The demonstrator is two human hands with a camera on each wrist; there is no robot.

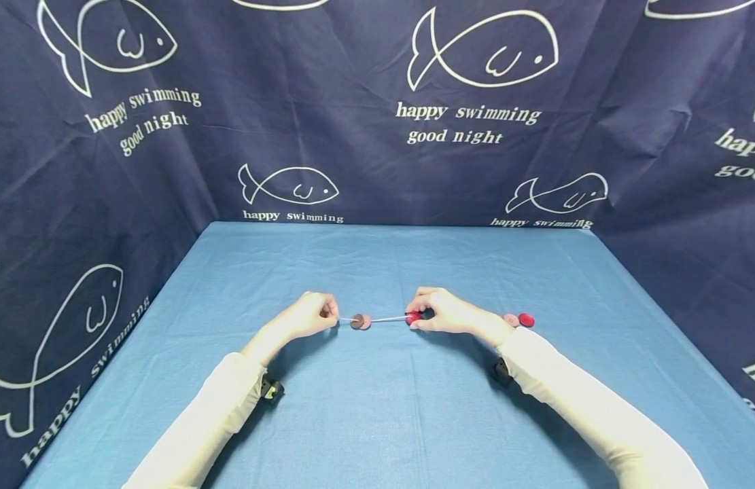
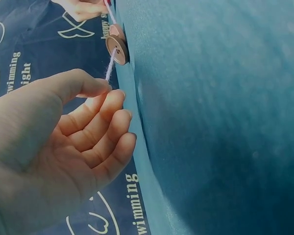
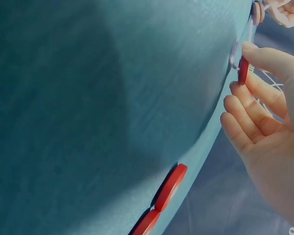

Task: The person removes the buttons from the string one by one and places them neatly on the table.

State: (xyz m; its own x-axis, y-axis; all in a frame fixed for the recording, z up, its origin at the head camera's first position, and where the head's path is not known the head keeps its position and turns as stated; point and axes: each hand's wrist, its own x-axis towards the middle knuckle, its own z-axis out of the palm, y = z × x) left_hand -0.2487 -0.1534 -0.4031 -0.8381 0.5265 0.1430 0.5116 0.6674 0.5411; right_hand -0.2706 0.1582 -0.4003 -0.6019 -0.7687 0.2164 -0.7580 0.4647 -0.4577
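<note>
Between thumb and forefinger, my left hand pinches one end of a pale string, its other fingers loosely curled. A brown button is threaded on the string, with a pink button right against it. To the right, my right hand holds a red button on edge between thumb and fingers. The string runs nearly straight across from the pink button to this red one, and a small loop of it shows beside the thumb in the right wrist view.
Beyond my right wrist, a loose pink button and another red button lie side by side on the blue tablecloth. A dark curtain with white fish drawings hangs behind and along both sides of the table.
</note>
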